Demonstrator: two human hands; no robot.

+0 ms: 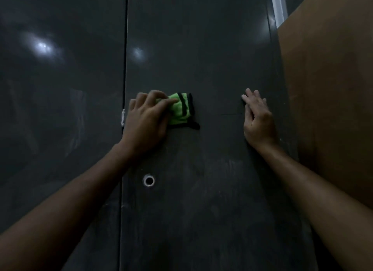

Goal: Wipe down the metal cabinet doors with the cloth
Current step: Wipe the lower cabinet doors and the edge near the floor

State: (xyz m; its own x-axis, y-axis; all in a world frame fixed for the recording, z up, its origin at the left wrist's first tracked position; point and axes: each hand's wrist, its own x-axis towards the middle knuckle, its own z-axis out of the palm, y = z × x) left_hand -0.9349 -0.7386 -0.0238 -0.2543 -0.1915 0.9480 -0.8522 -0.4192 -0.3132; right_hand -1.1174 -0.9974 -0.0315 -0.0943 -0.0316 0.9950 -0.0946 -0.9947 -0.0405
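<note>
Head view: your left hand point(144, 120) is gripping the green cloth point(180, 110) against the right door point(201, 48), your right hand point(257, 117) is lying flat beside it; smears below (around the keyhole point(149, 180)) are suggesting plenty left, I'd judge.

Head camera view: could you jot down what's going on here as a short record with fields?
Surface: dark metal cabinet doors, two panels with a vertical seam between them
Cloth: bunched bright green cloth with black trim, pressed against the right-hand panel
Left hand: fingers curled over the cloth, holding it to the door
Right hand: fingers straight, flat on the same panel
Hole: small round silver-rimmed hole below the left hand
Beside: brown flat board at the right edge
</note>
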